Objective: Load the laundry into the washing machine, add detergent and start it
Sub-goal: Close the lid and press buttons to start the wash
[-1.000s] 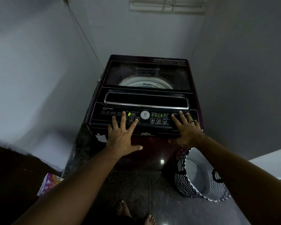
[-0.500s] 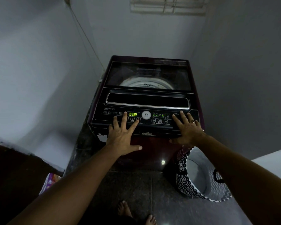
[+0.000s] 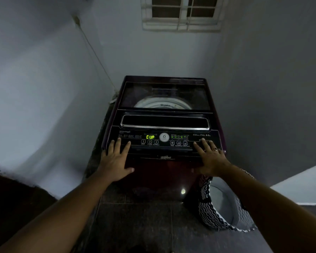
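Left hand [image 3: 115,161]: I rested it open, flat, left of start button [image 3: 156,142], nearer.
Right hand [image 3: 211,157]: open, flat, farther.

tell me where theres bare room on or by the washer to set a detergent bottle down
Free: the closed glass lid behind the handle recess, and dark floor left of the striped basket. Crowded: the control panel, with left hand and right hand spread on its ends.
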The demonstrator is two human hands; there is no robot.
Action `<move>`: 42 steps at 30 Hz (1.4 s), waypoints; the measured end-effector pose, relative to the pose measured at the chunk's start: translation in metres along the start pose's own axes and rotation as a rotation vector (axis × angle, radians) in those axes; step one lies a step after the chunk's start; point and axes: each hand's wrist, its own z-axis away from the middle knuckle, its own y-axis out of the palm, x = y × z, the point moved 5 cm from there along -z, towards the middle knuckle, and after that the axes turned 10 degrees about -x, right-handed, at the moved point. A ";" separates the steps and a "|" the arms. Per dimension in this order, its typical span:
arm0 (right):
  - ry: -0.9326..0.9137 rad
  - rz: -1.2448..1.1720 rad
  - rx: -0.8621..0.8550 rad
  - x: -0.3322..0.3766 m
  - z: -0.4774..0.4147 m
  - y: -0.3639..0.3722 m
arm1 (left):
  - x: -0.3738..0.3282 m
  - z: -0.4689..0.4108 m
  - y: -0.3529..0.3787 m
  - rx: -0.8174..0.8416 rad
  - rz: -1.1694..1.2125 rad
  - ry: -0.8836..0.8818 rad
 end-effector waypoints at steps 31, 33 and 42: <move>0.159 -0.158 0.075 0.005 0.006 0.010 | -0.015 -0.017 -0.001 0.103 -0.014 0.118; 0.144 -0.119 0.075 0.005 0.005 0.009 | -0.015 -0.017 0.003 0.105 -0.023 0.116; 0.061 -0.021 -0.020 0.005 0.007 0.006 | -0.011 -0.015 0.005 0.133 -0.024 0.121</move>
